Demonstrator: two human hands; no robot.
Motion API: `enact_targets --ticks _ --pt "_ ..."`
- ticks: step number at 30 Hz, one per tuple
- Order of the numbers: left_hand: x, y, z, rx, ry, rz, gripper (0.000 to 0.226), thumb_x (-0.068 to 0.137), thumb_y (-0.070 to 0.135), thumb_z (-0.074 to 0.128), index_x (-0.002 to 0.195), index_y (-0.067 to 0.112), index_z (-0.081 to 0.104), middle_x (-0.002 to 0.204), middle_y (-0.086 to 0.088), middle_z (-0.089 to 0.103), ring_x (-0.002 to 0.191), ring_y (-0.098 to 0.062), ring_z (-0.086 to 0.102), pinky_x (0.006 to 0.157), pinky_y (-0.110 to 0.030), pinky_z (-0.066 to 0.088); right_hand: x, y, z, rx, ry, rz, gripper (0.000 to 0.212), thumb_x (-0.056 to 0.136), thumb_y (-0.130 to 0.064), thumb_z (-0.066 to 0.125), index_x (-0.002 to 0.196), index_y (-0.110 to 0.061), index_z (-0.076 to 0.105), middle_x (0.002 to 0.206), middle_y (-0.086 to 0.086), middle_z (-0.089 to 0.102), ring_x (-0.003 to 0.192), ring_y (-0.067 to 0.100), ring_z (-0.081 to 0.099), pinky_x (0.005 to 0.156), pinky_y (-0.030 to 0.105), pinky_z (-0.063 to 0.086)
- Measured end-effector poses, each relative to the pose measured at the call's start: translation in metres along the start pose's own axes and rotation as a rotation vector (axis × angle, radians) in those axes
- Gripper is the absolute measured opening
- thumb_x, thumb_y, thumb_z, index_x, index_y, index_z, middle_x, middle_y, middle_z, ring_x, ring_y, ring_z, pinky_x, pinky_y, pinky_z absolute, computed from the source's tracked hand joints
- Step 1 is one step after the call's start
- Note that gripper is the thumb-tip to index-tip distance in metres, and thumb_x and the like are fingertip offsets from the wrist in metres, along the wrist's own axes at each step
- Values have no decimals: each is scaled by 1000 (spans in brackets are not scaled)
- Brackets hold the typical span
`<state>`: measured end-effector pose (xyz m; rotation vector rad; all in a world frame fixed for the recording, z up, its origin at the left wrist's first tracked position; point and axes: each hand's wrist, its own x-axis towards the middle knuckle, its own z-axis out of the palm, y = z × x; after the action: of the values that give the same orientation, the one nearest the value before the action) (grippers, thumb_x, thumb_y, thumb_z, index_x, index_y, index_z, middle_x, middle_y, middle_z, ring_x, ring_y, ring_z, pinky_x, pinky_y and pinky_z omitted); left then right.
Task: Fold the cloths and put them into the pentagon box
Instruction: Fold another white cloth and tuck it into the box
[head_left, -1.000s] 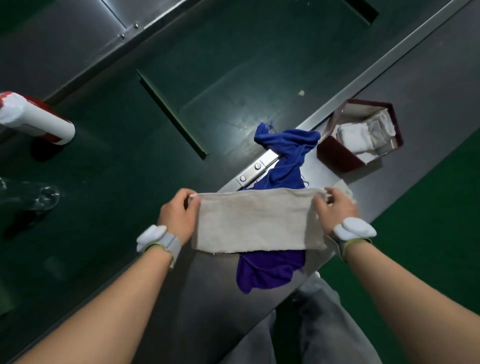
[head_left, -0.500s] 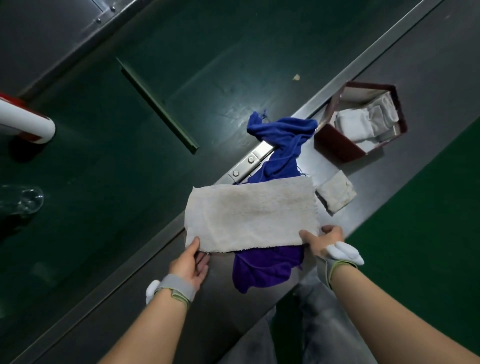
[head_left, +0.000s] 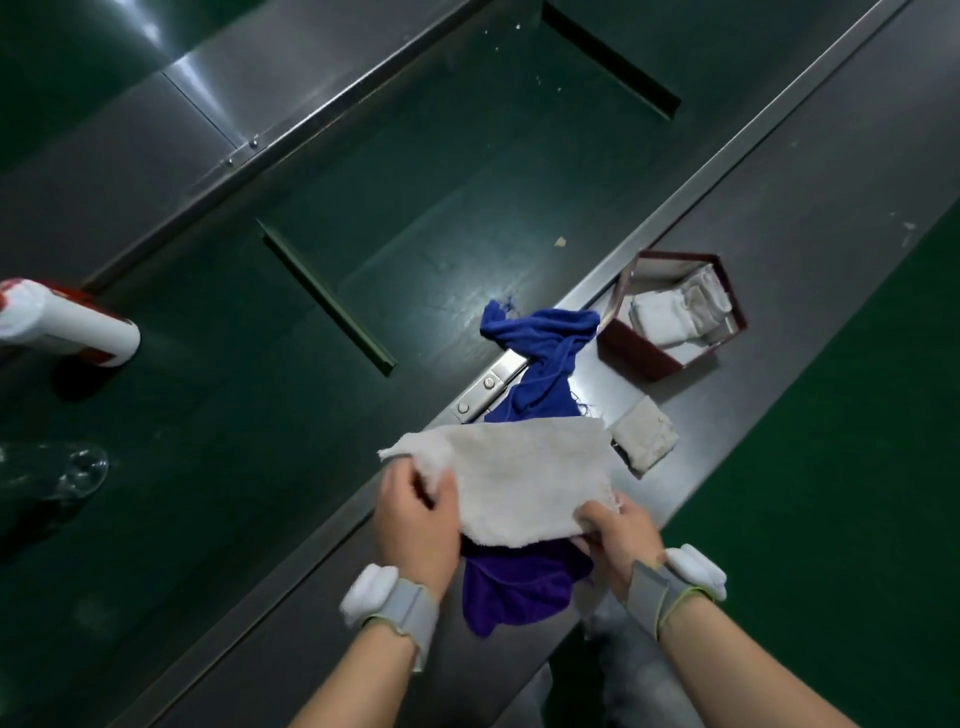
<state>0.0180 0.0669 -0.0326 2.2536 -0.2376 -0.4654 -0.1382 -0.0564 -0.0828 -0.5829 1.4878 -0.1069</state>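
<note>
A beige cloth (head_left: 524, 480), folded into a long strip, lies across a crumpled blue cloth (head_left: 540, 364) on the grey metal ledge (head_left: 779, 291). My left hand (head_left: 413, 525) pinches the strip's left end and lifts it. My right hand (head_left: 615, 538) grips its near right corner. A small folded beige cloth (head_left: 647, 436) rests just right of the strip. The dark red pentagon box (head_left: 649, 353) stands at the right with folded white cloths (head_left: 675, 309) inside.
A green belt surface (head_left: 260, 415) with raised ribs lies to the left. A white and red bottle (head_left: 67, 327) and a clear glass (head_left: 57, 467) lie at the far left. Green floor (head_left: 857, 467) runs along the right of the ledge.
The beige strip came down from the air onto the blue cloth. My hands shifted to its near edge, and now the left hand has gathered the left end while the right hand holds the right corner.
</note>
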Motion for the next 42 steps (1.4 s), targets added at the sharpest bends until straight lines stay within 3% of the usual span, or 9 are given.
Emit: enact_targets --ticks 9,12,17,21,23,26,31,37,42 --pt "-41 12 72 295 -865 251 30 77 28 51 106 31 56 113 6 65 108 -17 56 87 -31 49 -5 4 10 238 2 12 41 87 -42 60 107 -6 64 86 16 70 76 28 67 66 37 56" --pt "-35 -5 65 427 -703 343 39 75 37 50 113 33 53 122 8 60 115 -17 52 92 -31 45 2 12 5 169 112 49 26 87 -11 60 112 -5 58 70 14 65 56 24 62 44 28 55" --pt "-31 -23 67 868 -713 492 83 69 54 64 136 29 23 147 -8 25 132 -28 23 101 -42 33 2 14 2 146 78 180 34 84 -9 61 117 -5 56 84 12 69 62 24 66 44 24 54" --pt "-25 -27 73 905 -545 520 55 80 28 58 129 23 35 133 -5 43 118 -27 39 89 -39 37 -7 5 2 -101 171 -132 72 80 -8 65 141 -25 30 95 6 65 47 21 65 36 21 45" --pt "-20 -26 72 899 -491 578 40 80 17 53 119 21 46 119 -2 54 106 -27 49 82 -38 39 -16 -5 1 -277 119 -280 54 85 -11 61 133 -29 46 94 -1 67 48 17 68 39 24 48" --pt "-7 -20 59 843 -445 568 32 78 13 56 109 19 57 106 -3 62 96 -29 56 78 -39 42 -31 -28 0 -494 53 -330 21 85 -19 62 103 -26 70 82 2 71 60 11 69 60 28 53" --pt "30 27 22 655 -269 671 37 70 9 65 107 15 64 93 -5 71 84 -26 64 71 -34 46 -47 -71 4 -822 -164 -599 58 77 -24 73 129 -26 49 113 -4 61 93 16 59 89 32 48" --pt "43 48 -35 417 -39 988 32 75 5 58 105 10 69 109 -3 71 101 -22 64 85 -34 44 -58 -83 12 -1007 57 -1279 33 76 -15 65 108 -25 62 101 -3 66 79 15 57 71 22 42" --pt "-2 -28 -49 422 -185 985 21 73 8 62 92 6 71 99 -8 72 94 -23 63 84 -36 44 -46 -20 -3 -1223 20 -1253 33 72 -21 67 105 -26 65 94 3 62 75 25 62 54 32 52"
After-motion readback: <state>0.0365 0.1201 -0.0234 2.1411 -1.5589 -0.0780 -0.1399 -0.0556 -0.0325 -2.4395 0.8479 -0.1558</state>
